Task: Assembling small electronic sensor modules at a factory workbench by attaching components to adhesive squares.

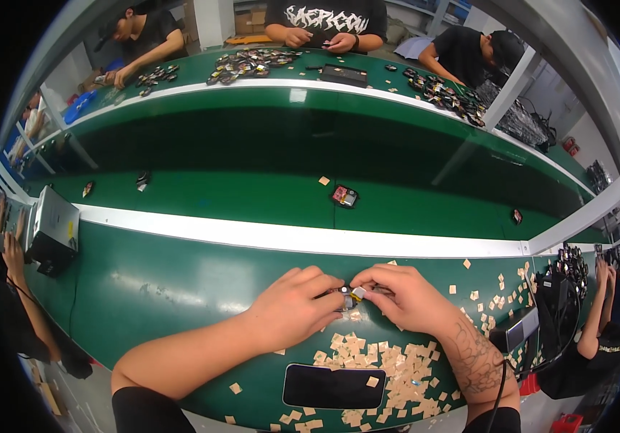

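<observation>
Over the green table, my left hand (297, 306) is closed around a small dark electronic device (348, 303), its fingers covering most of it. My right hand (405, 294) meets it from the other side, thumb and forefinger pinching a small silver piece with a yellow edge (358, 293), possibly a pouch battery, against the device. Whether this piece is attached cannot be made out. Just below my hands lies a heap of small tan squares (411, 372), with more strewn to the right. A black-screened phone (324, 387) lies beside the heap, one tan square on its screen.
Beyond the white rail (252, 234) runs a green conveyor belt (252, 191) carrying a small open device (343, 196) and a few others. A grey metal box (54, 227) stands at the left. A dark boxy device (515, 330) with a cable is at right. Several co-workers sit around.
</observation>
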### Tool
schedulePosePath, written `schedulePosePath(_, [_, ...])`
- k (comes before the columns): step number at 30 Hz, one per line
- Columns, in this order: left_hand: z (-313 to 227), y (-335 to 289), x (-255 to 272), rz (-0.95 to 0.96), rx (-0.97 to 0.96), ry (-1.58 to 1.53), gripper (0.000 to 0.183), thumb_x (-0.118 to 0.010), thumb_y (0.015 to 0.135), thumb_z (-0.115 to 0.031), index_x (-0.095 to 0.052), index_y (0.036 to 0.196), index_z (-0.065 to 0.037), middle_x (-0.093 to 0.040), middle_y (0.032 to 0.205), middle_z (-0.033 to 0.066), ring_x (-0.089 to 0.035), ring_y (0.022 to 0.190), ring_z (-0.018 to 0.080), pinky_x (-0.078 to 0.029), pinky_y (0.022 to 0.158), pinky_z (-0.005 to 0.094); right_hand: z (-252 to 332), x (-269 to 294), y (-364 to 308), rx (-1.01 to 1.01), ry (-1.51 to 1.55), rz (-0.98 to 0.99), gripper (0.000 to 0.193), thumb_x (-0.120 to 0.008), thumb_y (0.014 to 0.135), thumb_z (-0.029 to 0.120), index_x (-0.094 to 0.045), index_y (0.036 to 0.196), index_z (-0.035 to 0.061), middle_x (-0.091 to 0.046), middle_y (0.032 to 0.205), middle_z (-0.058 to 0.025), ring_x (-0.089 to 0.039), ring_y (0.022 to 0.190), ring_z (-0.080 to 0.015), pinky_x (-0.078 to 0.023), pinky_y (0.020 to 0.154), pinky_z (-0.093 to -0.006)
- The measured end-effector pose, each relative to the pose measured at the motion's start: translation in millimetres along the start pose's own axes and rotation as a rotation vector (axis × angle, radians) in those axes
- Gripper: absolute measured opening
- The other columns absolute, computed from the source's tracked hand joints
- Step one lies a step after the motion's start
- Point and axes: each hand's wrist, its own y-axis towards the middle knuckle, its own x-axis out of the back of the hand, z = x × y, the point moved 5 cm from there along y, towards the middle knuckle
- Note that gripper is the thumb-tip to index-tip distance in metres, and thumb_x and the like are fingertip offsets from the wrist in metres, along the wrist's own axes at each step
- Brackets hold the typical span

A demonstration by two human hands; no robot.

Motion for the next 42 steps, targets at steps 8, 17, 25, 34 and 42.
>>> schedulePosePath(8, [3, 2, 0, 0.015, 0.006, -0.034, 0.027, -0.086, 0.083, -0.020, -0.076, 0.106, -0.010, -0.072, 0.121, 0.0042, -0.066, 0.105, 0.0244, -0.056, 0.092, 0.0388, 21, -12, -4, -0.017, -0.201, -0.077, 0.019, -0.067, 0.100, 0.004, -0.069, 0.119, 0.0031, -0.070, 0.103, -0.0138, -0.072, 0.087, -0.0371, -0.059, 0.077, -0.0438])
schedulePosePath(17, [2, 5, 1, 0.005, 0.050, -0.083, 0.038, -0.088, 0.079, -0.016, -0.071, 0.112, -0.007, -0.072, 0.114, 0.0067, -0.066, 0.102, 0.0282, -0.057, 0.090, 0.0402, 18, -22, -6, -0.054, -0.177, -0.118, 0.021, -0.070, 0.098, 0.005, -0.069, 0.119, 0.0021, -0.069, 0.103, -0.0139, -0.073, 0.087, -0.0372, -0.059, 0.075, -0.0442])
schedulePosePath(25, [1, 5, 2, 0.002, 0.075, -0.105, 0.041, -0.088, 0.079, -0.014, -0.069, 0.114, -0.007, -0.072, 0.113, 0.0077, -0.068, 0.101, 0.0295, -0.057, 0.090, 0.0410, 10, -21, -7, -0.103, -0.069, -0.149, 0.019, -0.074, 0.094, 0.001, -0.073, 0.112, 0.0004, -0.069, 0.099, -0.0134, -0.070, 0.080, -0.0315, -0.058, 0.071, -0.0389])
schedulePosePath(34, [-2, 5, -1, -0.007, 0.092, -0.135, 0.040, -0.088, 0.080, -0.013, -0.068, 0.114, -0.006, -0.070, 0.110, 0.0097, -0.068, 0.100, 0.0323, -0.057, 0.088, 0.0420, 24, -24, -3, -0.135, -0.252, -0.170, 0.012, -0.073, 0.092, 0.003, -0.074, 0.103, 0.0013, -0.070, 0.092, -0.0148, -0.071, 0.079, -0.0393, -0.058, 0.070, -0.0469])
schedulePosePath(42, [-2, 5, 1, 0.024, 0.135, -0.106, 0.038, -0.089, 0.080, -0.012, -0.067, 0.111, -0.006, -0.066, 0.101, 0.0098, -0.065, 0.094, 0.0328, -0.056, 0.083, 0.0432, 11, -30, 0, -0.020, -0.234, -0.235, 0.014, -0.076, 0.088, 0.002, -0.071, 0.102, 0.0032, -0.070, 0.089, -0.0128, -0.072, 0.084, -0.0325, -0.057, 0.066, -0.0431])
